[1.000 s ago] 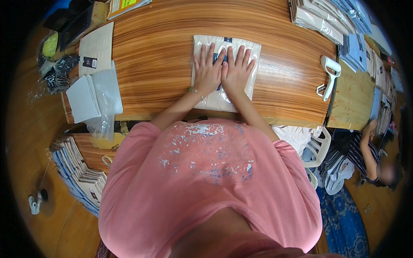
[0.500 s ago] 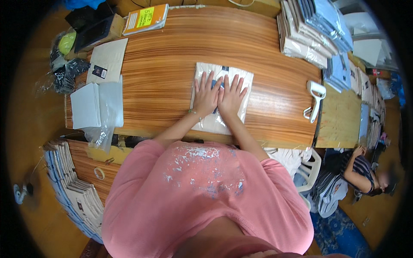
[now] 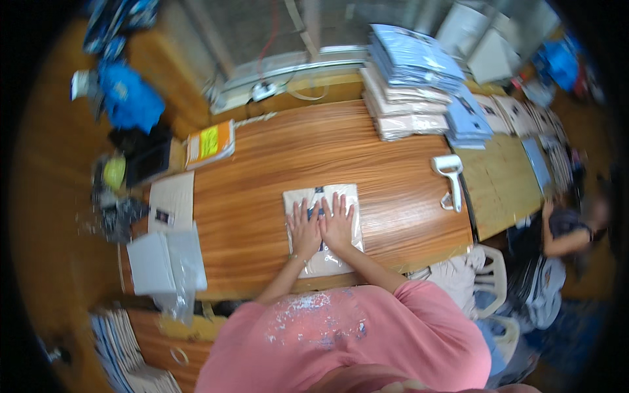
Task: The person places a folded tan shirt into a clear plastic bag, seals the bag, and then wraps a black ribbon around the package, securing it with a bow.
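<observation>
A folded cream garment in a clear plastic bag [image 3: 331, 264] lies flat on the wood-grain table [image 3: 262, 157], close to its near edge. Both palms press on it side by side. My left hand [image 3: 304, 234] rests with fingers stretched out on its left part. My right hand [image 3: 337, 227] lies flat just right of centre, thumbs nearly touching. A dark tag shows at the garment's far end, and a blue patch is partly covered by my fingers.
At the back right rise stacks of bagged blue shirts [image 3: 416, 59] and cream garments [image 3: 413, 124]. A white lint roller [image 3: 451, 177] lies at the right. On the left are white sheets [image 3: 151, 262], a cream folded piece [image 3: 171, 200] and an orange notebook [image 3: 211, 144]. Another person [image 3: 567, 226] sits at far right.
The view has tilted up, so the window behind the table now shows and the table sits lower. My hands stay flat on the bagged garment.
</observation>
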The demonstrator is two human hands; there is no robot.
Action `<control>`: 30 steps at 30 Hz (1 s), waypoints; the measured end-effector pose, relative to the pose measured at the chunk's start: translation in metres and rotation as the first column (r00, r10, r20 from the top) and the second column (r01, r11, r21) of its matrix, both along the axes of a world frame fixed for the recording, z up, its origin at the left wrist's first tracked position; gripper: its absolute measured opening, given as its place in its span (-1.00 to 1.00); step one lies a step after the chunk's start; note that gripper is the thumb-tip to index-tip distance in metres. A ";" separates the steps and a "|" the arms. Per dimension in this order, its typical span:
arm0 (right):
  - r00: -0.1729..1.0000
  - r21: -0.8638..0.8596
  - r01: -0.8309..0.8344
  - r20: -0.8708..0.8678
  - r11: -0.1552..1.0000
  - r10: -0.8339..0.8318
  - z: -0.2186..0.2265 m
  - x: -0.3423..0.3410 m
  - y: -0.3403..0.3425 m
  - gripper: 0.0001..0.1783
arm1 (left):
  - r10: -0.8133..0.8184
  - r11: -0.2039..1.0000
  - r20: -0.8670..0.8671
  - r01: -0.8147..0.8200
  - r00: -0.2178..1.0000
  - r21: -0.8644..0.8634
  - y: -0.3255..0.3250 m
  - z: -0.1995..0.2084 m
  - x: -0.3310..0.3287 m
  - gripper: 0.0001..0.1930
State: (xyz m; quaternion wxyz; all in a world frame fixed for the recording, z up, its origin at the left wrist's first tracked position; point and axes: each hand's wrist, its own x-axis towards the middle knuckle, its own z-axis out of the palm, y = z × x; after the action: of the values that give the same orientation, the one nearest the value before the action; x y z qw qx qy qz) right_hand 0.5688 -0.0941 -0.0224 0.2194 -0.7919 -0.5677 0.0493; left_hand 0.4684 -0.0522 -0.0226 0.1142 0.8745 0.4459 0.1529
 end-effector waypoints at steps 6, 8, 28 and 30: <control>0.903 0.201 0.002 -0.420 0.980 0.084 -0.006 0.024 -0.009 -0.65 | -0.016 0.998 -0.002 0.015 1.000 -0.054 -0.006 0.011 0.001 -0.54; 0.821 0.270 0.093 -0.566 0.958 0.080 -0.006 0.039 -0.013 -0.66 | -0.014 0.999 -0.001 0.014 1.000 -0.053 -0.008 0.016 0.004 -0.54; 0.994 0.082 -0.045 -0.094 0.996 0.052 -0.004 0.062 0.058 -0.50 | 0.170 0.985 0.167 -0.163 0.971 -0.052 0.055 -0.015 0.069 -0.61; 0.993 0.046 -0.053 -0.099 0.997 0.058 0.001 0.059 0.060 -0.50 | 0.178 0.983 0.170 -0.167 0.969 -0.078 0.054 -0.007 0.068 -0.62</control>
State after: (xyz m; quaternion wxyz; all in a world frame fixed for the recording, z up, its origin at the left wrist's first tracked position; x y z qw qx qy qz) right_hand 0.6276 -0.0346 -0.0211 0.2633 -0.7674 -0.5788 0.0825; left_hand 0.5361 0.0018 -0.0300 0.1672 0.8114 0.5130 0.2247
